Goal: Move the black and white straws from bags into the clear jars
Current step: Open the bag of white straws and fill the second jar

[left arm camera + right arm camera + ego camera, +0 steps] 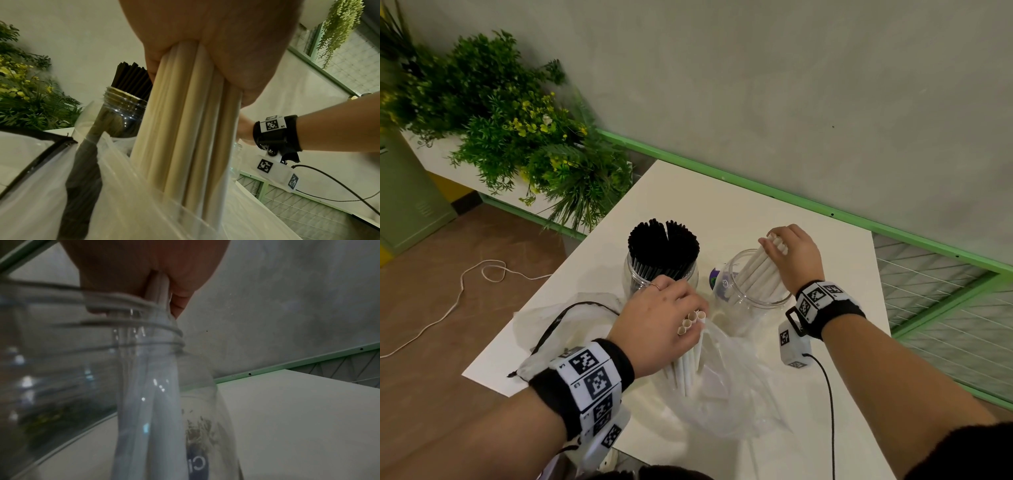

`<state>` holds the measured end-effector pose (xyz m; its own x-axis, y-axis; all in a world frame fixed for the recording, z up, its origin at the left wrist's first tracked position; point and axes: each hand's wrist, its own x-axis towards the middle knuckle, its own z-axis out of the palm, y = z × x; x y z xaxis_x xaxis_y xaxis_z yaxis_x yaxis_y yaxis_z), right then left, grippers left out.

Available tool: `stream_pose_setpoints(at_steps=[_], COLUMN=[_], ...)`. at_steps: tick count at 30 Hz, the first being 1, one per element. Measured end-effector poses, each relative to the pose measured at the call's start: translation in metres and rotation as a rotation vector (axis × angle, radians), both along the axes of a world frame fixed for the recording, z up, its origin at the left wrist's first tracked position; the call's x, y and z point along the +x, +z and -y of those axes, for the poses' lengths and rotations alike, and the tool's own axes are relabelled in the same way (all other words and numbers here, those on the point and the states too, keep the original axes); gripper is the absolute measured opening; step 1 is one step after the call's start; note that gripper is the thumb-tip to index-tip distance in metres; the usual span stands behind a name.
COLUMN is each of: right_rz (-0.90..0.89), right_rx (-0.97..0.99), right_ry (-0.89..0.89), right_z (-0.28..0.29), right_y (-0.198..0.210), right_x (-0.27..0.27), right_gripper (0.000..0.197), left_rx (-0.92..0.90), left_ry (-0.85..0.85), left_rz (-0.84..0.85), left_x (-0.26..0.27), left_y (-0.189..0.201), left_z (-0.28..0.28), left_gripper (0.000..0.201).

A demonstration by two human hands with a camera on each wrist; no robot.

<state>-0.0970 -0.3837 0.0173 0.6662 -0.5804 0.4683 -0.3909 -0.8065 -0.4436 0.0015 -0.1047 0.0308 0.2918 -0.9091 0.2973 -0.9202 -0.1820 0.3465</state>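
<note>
My left hand (667, 315) grips a bunch of white straws (690, 349) that stands upright in a clear plastic bag (726, 394) at the table's front; the left wrist view shows the same white straws (185, 129) running down from my palm into the bag (127, 203). My right hand (791, 253) holds the tops of a second bunch of white straws (756, 270), whose lower ends slant inside the right clear jar (756, 301). In the right wrist view these white straws (148, 402) show through the jar wall (61, 340). The left clear jar (661, 274) is packed with black straws (663, 243).
A mesh drawstring bag (558, 329) lies limp at the front left of the white table (825, 260). A round lid (717, 279) sits between the jars. Plants (517, 130) stand beyond the table's left edge, a wall behind, a white cord (458, 294) on the floor.
</note>
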Motion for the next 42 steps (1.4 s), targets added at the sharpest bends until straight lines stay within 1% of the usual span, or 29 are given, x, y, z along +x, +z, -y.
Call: stream_pose_setpoints(at_steps=[4, 9, 11, 13, 15, 17, 20, 24, 29, 35, 37, 39, 40, 41, 42], right_rz=[-0.063, -0.075, -0.138, -0.154, -0.119, -0.092, -0.097, -0.158, -0.147, -0.150, -0.103, -0.014, 0.023, 0.042, 0.039], right_rx=[0.026, 0.023, 0.036, 0.034, 0.038, 0.063, 0.074, -0.001, -0.135, -0.154, -0.177, -0.189, -0.154, -0.072, 0.060], right_ry=[0.011, 0.022, 0.015, 0.002, -0.007, -0.006, 0.008, -0.001, -0.033, -0.056, -0.056, -0.006, 0.057, 0.142, 0.233], right_z=[0.004, 0.005, 0.005, 0.004, 0.004, 0.004, 0.004, 0.006, 0.005, 0.002, -0.006, -0.024, -0.037, -0.052, -0.069], right_y=[0.000, 0.005, 0.005, 0.003, 0.002, 0.003, 0.002, -0.001, 0.001, 0.008, 0.020, 0.036, 0.042, 0.046, 0.046], right_x=[0.002, 0.003, 0.002, 0.001, 0.000, 0.000, 0.002, 0.003, -0.001, -0.006, -0.006, -0.011, -0.014, -0.019, -0.024], right_gripper=[0.022, 0.024, 0.029, 0.034, 0.032, 0.026, 0.023, 0.027, 0.030, 0.034, 0.036, 0.039, 0.039, 0.037, 0.035], left_rx=[-0.007, -0.007, -0.006, 0.001, 0.002, 0.001, 0.002, -0.008, 0.003, -0.004, -0.005, -0.012, -0.015, -0.017, -0.019], left_ry=[-0.003, 0.000, -0.003, -0.004, -0.003, -0.001, 0.002, -0.006, -0.004, -0.008, -0.009, -0.014, -0.014, -0.016, -0.020], left_rz=[0.014, 0.016, 0.016, 0.017, 0.018, 0.015, 0.015, 0.023, 0.023, 0.018, 0.023, 0.028, 0.025, 0.019, 0.014], left_x=[0.000, -0.001, 0.000, 0.000, 0.000, 0.000, 0.000, 0.000, 0.000, 0.000, 0.001, 0.002, 0.003, 0.004, 0.006], left_y=[0.001, 0.001, 0.001, 0.001, 0.001, 0.001, 0.000, -0.001, -0.002, -0.001, -0.001, 0.000, 0.000, 0.000, 0.000], left_z=[-0.002, -0.002, -0.003, -0.003, -0.003, -0.004, -0.004, -0.004, -0.004, -0.004, -0.003, -0.003, -0.002, -0.002, -0.002], left_gripper=[0.021, 0.022, 0.021, 0.022, 0.022, 0.021, 0.019, 0.018, 0.019, 0.020, 0.020, 0.020, 0.020, 0.021, 0.022])
